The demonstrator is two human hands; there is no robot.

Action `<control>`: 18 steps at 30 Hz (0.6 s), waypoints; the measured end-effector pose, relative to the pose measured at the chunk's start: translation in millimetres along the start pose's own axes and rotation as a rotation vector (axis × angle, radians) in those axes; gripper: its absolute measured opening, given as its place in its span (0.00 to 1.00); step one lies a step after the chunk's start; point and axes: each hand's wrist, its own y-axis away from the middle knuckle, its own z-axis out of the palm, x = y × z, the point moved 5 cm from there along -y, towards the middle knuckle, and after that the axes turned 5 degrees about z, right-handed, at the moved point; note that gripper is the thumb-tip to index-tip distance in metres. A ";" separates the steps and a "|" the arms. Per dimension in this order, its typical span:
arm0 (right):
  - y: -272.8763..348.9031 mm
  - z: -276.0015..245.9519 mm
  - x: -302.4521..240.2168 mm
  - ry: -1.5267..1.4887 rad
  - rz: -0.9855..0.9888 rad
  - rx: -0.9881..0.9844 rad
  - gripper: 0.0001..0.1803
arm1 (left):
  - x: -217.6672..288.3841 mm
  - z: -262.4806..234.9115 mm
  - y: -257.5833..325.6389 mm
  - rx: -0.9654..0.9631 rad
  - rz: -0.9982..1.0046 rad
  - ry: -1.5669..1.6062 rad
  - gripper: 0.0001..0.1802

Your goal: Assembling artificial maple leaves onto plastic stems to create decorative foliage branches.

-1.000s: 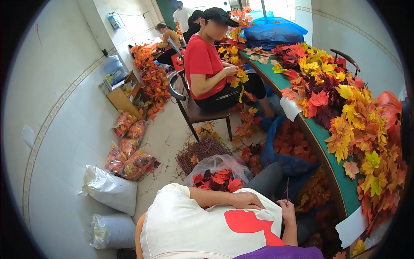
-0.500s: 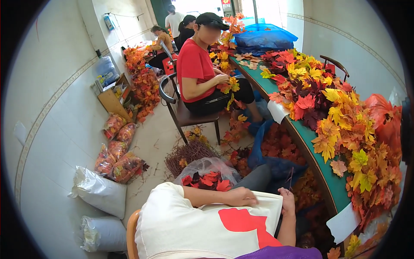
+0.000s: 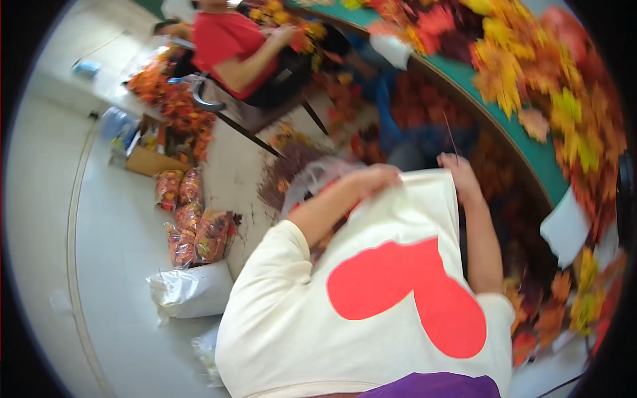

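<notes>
Two bare hands meet at the upper hem of a cream shirt with a flat red heart shape (image 3: 405, 292). Left hand (image 3: 375, 178) is curled shut over the soft cloth edge, beside a thin, crinkled clear plastic bag (image 3: 317, 178) that shows red leaves inside; whether the fingers also pinch the bag cannot be told through the blur. Right hand (image 3: 458, 167) is closed in a pinch grip on a thin, straight dark wire stem (image 3: 451, 136), which stands nearly upright above the knuckles, just short of the bench.

Green-topped bench (image 3: 531, 156) curves along the right side, heaped with flat, lobed artificial maple leaves (image 3: 531, 73) in yellow, orange and red. White paper sheet (image 3: 566, 229) hangs over its near edge. On the pale tiled floor (image 3: 113, 265) lie glossy clear packets of orange leaves (image 3: 192, 225) and a stuffed white sack (image 3: 192, 292). Farther back, a co-worker in a red shirt (image 3: 229, 43) sits on a dark metal-framed chair (image 3: 239, 113), with hands in a leaf bunch.
</notes>
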 end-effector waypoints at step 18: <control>0.8 -1.5 45.8 -0.137 0.306 0.054 0.11 | -3.8 -4.4 1.4 -0.068 0.047 0.165 0.21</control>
